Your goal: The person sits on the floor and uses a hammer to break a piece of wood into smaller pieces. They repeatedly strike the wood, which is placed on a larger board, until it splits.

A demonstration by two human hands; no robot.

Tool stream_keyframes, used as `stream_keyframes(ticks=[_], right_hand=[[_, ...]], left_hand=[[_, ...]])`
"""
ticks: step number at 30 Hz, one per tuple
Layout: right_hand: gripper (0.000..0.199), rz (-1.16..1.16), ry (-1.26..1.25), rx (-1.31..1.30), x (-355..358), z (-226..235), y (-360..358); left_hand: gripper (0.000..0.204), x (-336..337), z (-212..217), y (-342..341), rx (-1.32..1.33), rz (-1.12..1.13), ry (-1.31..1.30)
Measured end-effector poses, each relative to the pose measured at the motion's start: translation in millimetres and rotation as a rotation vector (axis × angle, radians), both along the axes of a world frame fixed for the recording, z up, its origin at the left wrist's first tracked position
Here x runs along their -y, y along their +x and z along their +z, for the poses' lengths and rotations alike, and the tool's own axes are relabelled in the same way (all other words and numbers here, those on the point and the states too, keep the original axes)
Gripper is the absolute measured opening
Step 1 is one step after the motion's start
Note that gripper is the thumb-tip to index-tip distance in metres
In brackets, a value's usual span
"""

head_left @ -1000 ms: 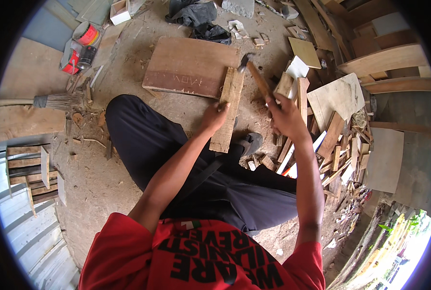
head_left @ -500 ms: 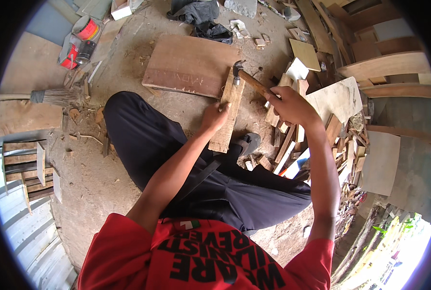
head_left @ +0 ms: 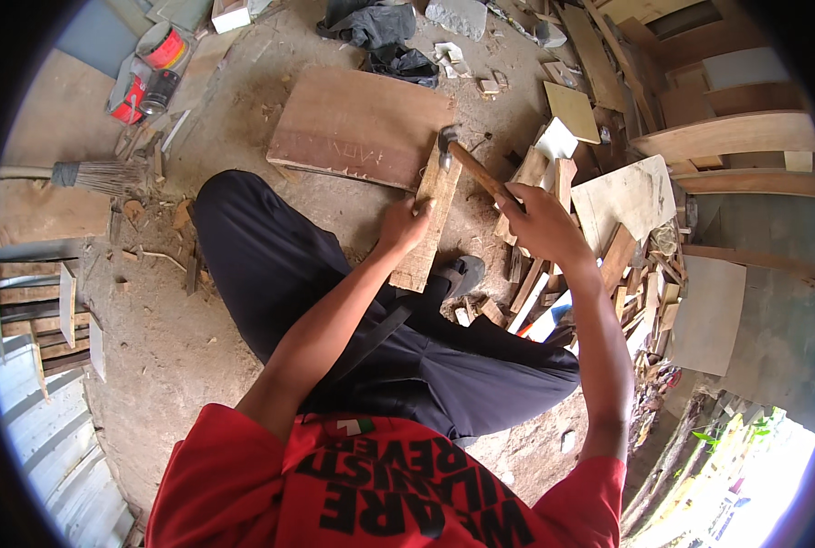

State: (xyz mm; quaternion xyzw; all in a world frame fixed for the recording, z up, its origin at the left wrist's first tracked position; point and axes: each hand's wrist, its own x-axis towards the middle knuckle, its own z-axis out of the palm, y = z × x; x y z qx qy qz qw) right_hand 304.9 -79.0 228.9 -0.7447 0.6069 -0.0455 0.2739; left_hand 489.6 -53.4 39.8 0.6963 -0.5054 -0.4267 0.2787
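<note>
My left hand (head_left: 406, 225) is closed round the left edge of a short wooden board (head_left: 418, 260), which slants up and away in front of me. In my right hand (head_left: 537, 219) is the wooden handle of a claw hammer (head_left: 477, 167). The hammer's dark head is at the far end of the board, its face against or just over the wood; I cannot tell whether it touches. Any nail there is too small to make out. Behind the board's far end lies a broad brown wooden panel (head_left: 362, 119), low above the floor.
A pile of wood offcuts (head_left: 526, 283) lies to the right, with a pale sheet (head_left: 627, 196) leaning over it. Paint cans (head_left: 159, 50) and a stick broom (head_left: 97, 175) are at the left. Black plastic bags (head_left: 398, 62) lie at the back. My sandalled foot (head_left: 467, 274) is beside the board.
The hammer head has dropped slightly toward the board's far end, and my right hand has come a little lower. My left hand keeps its hold on the board.
</note>
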Motion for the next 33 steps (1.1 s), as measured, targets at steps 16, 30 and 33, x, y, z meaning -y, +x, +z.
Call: stream_keyframes(ticks=[16, 30, 33], right_hand=[[0.031, -0.164, -0.29, 0.229, -54.4, -64.4, -14.3], [0.034, -0.2, -0.29, 0.251, -69.5, -66.5, -8.3], [0.036, 0.008, -0.366, 0.196, -67.4, -68.6, -15.1]], left_hand=[[0.048, 0.5, -17.7, -1.2, -0.121, -0.028, -0.008], [0.044, -5.8, -7.2, -2.6, -0.075, 0.001, -0.107], [0.044, -0.7, -20.8, -1.9, -0.045, -0.038, -0.058]])
